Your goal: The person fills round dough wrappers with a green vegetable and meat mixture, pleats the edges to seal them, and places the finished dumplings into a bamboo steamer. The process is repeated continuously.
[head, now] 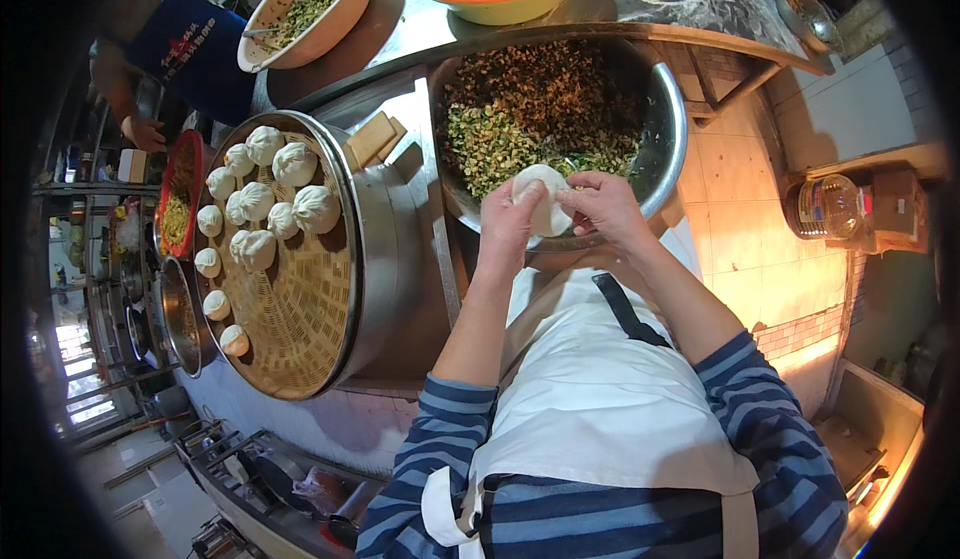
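Note:
A flat round dough wrapper (pixel 553 210) is held between my hands over the near rim of a large metal basin. My left hand (pixel 511 217) grips its left side, the thumb lying on top. At its right edge, my right hand (pixel 606 205) pinches with thumb and fingers. Chopped green filling (pixel 487 146) and brown filling (pixel 536 82) lie in the metal basin (pixel 670 135). To the left, pleated stuffed buns (pixel 316 209) sit on a woven bamboo steamer tray (pixel 300 319); the buns line its far and left parts.
Behind the basin, a floured worktop (pixel 697 0) bears an orange-rimmed bowl (pixel 487 9) and a white bowl (pixel 330 33) of filling. A red container (pixel 196 191) stands beyond the steamer. A co-worker's blue apron (pixel 191 56) shows at upper left. An oil jug (pixel 829 208) stands right.

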Available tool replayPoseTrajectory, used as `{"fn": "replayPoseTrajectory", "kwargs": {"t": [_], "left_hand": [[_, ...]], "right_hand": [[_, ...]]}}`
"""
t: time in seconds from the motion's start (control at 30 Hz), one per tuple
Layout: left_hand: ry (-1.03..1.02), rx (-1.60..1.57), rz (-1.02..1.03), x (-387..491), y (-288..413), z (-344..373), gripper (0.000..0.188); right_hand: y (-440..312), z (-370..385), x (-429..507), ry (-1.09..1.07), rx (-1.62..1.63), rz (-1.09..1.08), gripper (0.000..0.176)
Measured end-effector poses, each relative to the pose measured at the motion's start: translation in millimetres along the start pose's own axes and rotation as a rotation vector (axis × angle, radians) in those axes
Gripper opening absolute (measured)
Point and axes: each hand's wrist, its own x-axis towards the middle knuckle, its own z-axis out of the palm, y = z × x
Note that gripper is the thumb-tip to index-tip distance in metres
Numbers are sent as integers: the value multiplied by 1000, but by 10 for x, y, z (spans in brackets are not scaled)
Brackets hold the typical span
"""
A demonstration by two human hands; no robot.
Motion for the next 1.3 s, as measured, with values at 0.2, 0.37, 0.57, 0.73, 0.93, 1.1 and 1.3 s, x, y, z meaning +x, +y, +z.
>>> {"fn": "replayPoseTrajectory", "kwargs": {"t": [0.2,0.37,0.57,0.73,0.93,1.1,1.3], "left_hand": [[-156,104,-153,-85,133,79,28],[-249,131,-257,109,63,158,32],[-3,-59,-244,363,204,-194,32],[-57,-226,-240,457,43,-315,31],[-1,-421,-310,449,43,-418,41],[-21,-491,-260,511,19,-490,40],[19,-493,-220,526,-176,-583,35]], "right_hand": [[1,-294,27,-73,-25,-51,20],[-20,-507,295,-156,-220,-224,20],[384,-765,838,0,-1339,65,24],[697,-508,1234,-89,-1477,208,25],[517,-597,1310,-73,-1139,114,22],[206,-737,956,106,-1531,-360,14],[137,-837,149,-189,-1795,-287,16]]}}
